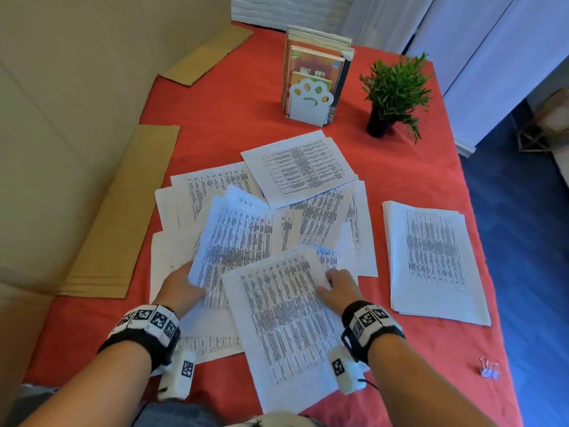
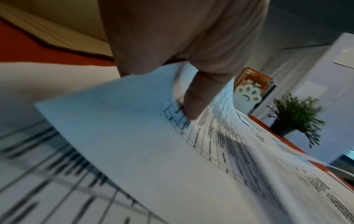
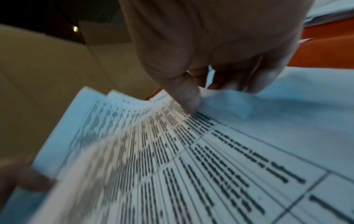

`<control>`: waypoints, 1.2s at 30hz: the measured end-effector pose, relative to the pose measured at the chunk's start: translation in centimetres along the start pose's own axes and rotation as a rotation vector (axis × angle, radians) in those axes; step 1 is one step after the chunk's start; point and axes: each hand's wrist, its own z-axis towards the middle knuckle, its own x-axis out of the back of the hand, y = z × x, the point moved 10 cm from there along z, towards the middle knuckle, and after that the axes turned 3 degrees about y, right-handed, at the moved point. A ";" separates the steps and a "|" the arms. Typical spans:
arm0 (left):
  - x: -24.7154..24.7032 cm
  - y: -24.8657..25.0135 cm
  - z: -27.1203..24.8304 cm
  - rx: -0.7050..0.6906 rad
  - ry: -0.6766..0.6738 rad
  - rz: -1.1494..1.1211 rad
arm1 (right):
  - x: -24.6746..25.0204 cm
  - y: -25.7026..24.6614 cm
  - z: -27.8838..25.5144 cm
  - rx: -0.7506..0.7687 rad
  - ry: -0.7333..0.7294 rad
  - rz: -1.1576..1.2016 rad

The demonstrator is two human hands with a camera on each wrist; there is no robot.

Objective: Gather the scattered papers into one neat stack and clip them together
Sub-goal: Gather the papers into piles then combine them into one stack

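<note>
We see the scattered papers [image 1: 308, 211] spread overlapping across the middle of the red tablecloth [image 1: 215, 118], all printed with tables. The left hand [image 1: 181, 288] pinches a small sheaf of sheets [image 1: 234, 238] by its near corner, thumb on top, and lifts it off the pile; the left wrist view shows the thumb pressed on the printed grid with the paper curving up. The right hand [image 1: 338, 288] grips the far right edge of a single sheet [image 1: 283, 328] lying nearest us, thumb on top and fingers curled beneath a raised corner, as the right wrist view shows. A neat stack [image 1: 431, 260] lies apart to the right of the scatter. A binder clip [image 1: 489, 368] sits on the cloth at the near right, well apart from the papers. Farther back stand a rack of books [image 1: 314, 75] with a paw-shaped end and a small potted plant [image 1: 394, 94]. Flat cardboard pieces [image 1: 123, 211] lie along the left edge.
</note>
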 end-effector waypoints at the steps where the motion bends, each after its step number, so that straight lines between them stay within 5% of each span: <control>1: 0.0 -0.2 -0.2 -0.006 -0.007 -0.026 | 0.2 -0.6 -0.1 0.040 -0.004 0.117; 7: -1.2 -1.0 -1.6 -0.003 -0.053 -0.131 | 1.8 -2.4 0.1 0.038 0.081 0.652; 13: -2.5 -0.2 -2.2 0.042 -0.064 -0.348 | 2.9 -3.6 0.2 0.058 0.160 0.912; 20: -6.8 5.5 0.5 -0.019 -0.255 -0.287 | 6.3 0.6 0.4 -0.059 0.390 0.829; 23: -6.8 8.6 3.3 -0.004 -0.186 -0.371 | 8.1 3.8 0.0 -0.172 0.506 0.767; 28: -6.8 13.6 8.3 -0.008 -0.073 -0.361 | 7.2 7.3 0.7 -0.252 0.427 0.650; 36: -10.2 17.2 12.1 -0.066 -0.108 -0.212 | 5.0 7.8 0.8 -0.239 0.244 0.599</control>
